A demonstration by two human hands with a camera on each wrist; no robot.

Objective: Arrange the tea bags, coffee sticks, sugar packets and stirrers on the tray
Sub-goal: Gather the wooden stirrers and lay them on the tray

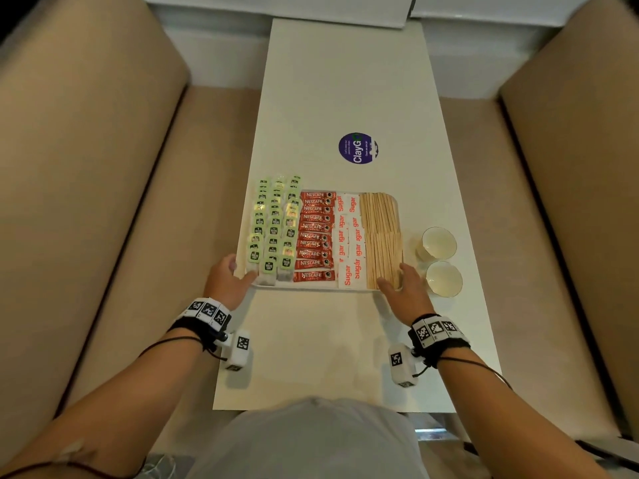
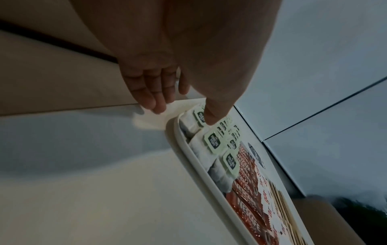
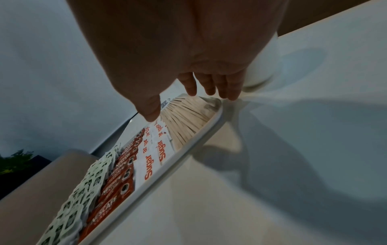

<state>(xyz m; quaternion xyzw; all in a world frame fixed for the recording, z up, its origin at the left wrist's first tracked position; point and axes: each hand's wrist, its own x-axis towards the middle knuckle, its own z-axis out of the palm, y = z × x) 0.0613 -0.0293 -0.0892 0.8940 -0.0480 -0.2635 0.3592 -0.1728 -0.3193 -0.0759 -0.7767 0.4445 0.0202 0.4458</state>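
A white tray [image 1: 311, 288] lies on the table, filled in columns. Green-tagged tea bags [image 1: 273, 229] are at the left, then red coffee sticks [image 1: 316, 236], white sugar packets [image 1: 349, 236] and wooden stirrers [image 1: 382, 236] at the right. My left hand [image 1: 242, 269] is at the tray's near left corner, fingers straight down outside the rim [image 2: 201, 174], thumb tip on a tea bag tag [image 2: 213, 143]. My right hand [image 1: 394, 276] is at the near right corner, fingers straight beside the rim [image 3: 188, 140], thumb above the stirrers [image 3: 184, 119]. Neither hand holds anything.
Two white cups [image 1: 437, 243] [image 1: 444, 278] stand just right of the tray, close to my right fingers. A round purple sticker [image 1: 358, 148] lies beyond the tray on the white table [image 1: 328, 357]. Beige sofas [image 1: 86, 167] [image 1: 570, 167] flank the narrow table.
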